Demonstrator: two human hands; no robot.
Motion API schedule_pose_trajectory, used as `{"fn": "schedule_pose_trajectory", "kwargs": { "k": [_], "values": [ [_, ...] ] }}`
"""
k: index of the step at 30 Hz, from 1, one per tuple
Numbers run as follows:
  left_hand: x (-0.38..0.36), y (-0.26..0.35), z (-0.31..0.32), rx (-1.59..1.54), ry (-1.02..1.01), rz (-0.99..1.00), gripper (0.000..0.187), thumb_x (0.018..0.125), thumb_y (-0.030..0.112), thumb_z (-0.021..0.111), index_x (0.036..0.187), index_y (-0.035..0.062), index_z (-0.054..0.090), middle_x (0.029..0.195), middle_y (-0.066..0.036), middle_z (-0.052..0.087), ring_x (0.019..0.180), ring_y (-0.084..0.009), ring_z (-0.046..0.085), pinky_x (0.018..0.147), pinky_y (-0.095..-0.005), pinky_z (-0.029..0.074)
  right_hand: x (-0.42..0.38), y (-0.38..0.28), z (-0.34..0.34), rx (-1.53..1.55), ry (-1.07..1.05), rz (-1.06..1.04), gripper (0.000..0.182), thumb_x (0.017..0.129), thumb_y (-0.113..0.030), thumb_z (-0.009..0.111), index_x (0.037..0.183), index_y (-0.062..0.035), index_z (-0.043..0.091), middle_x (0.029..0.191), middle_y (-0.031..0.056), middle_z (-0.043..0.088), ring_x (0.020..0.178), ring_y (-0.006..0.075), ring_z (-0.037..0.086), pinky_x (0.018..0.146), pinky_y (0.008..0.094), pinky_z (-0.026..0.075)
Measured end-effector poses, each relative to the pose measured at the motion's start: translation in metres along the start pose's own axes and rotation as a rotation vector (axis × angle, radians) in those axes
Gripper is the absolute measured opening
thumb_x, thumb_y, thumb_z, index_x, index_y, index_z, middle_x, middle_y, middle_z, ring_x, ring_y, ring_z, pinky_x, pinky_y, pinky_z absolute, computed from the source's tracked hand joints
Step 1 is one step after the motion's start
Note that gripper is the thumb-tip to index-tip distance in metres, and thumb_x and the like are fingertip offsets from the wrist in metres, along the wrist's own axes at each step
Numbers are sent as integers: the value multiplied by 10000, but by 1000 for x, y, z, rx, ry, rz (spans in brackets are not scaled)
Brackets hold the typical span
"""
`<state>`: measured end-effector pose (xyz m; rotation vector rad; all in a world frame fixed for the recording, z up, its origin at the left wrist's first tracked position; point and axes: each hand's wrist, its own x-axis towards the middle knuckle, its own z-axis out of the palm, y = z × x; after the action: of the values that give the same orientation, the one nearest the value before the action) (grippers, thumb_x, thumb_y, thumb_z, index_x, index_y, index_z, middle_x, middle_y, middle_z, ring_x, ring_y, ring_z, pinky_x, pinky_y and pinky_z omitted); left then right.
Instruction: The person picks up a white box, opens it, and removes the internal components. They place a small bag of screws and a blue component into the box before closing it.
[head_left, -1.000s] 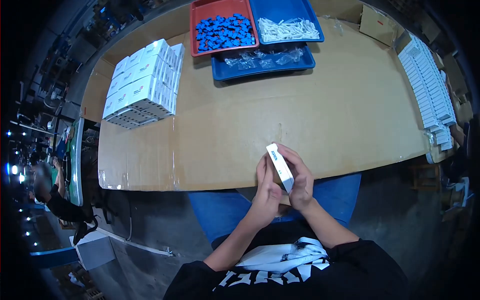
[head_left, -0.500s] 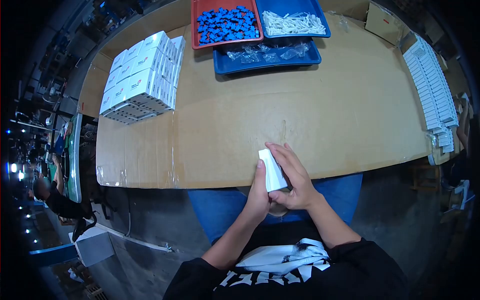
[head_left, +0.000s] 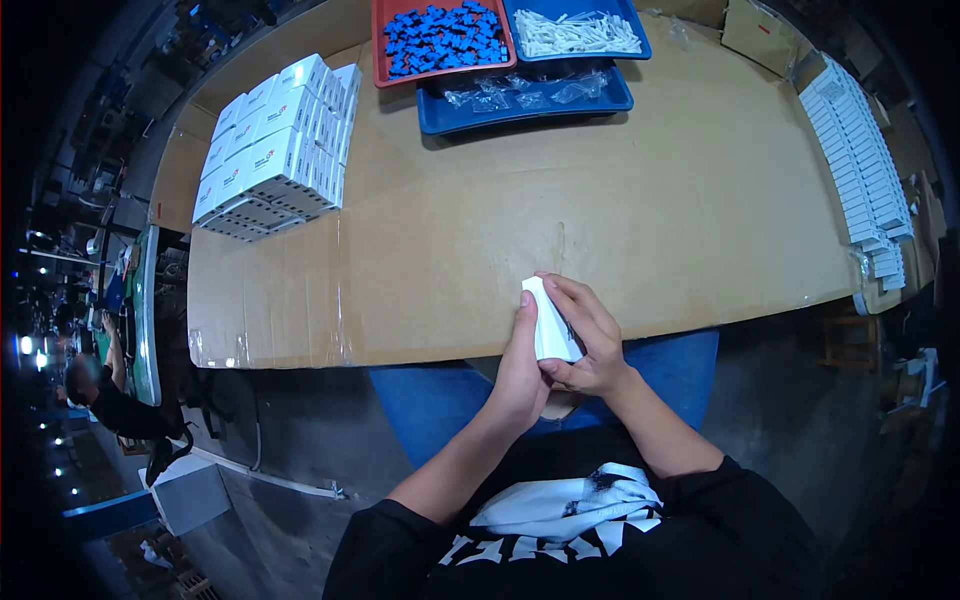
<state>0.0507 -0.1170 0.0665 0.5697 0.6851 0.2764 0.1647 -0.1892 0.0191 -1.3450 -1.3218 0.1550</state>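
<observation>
A small white box [head_left: 552, 332] is held between my two hands, over the front edge of the table. My left hand [head_left: 520, 372] grips its left side, with the thumb along the edge. Around the right side and the far end curl the fingers of my right hand [head_left: 594, 345], its thumb at the near end. A dark strip shows on the box's right side, partly covered by my fingers.
White printed boxes [head_left: 268, 150] stand stacked at the table's left. At the back are a red tray [head_left: 379, 45] of blue parts, a blue tray [head_left: 647, 45] of white parts, and a lower blue tray [head_left: 520, 119] with clear plastic pieces. More white pieces [head_left: 855, 165] line the right edge.
Both hands keep hold of the box, which sits slightly higher in view and is turned a little, its white face showing wider. The whole view has shifted slightly.
</observation>
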Motion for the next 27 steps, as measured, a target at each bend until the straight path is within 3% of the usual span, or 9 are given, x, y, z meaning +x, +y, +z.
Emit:
{"fn": "schedule_pose_trajectory", "kwargs": {
  "k": [14,19,27],
  "values": [
    [6,-10,-1,10,16,17,594,1095,565,352,1455,102,446,1288,-79,608,1181,-190,620,984,-354,530,-2,6,-9,-7,-55,13,751,891,-469,723,1379,81,569,1401,297,569,1276,432,589,1059,470,483],
    [10,-23,-1,-9,57,62,612,1092,571,354,1447,81,450,1286,-80,607,1181,-187,617,985,-342,523,-5,9,-5,-1,6,-54,780,961,-550,630,1351,123,572,1331,324,597,1229,454,617,1013,471,519],
    [8,-26,-4,-10,75,100,617,1089,573,368,1434,69,458,1277,-78,601,1171,-172,609,990,-331,512,-6,10,1,10,45,-86,776,1026,-562,504,1339,144,568,1294,351,605,1180,486,637,995,484,529]
  ]
}}
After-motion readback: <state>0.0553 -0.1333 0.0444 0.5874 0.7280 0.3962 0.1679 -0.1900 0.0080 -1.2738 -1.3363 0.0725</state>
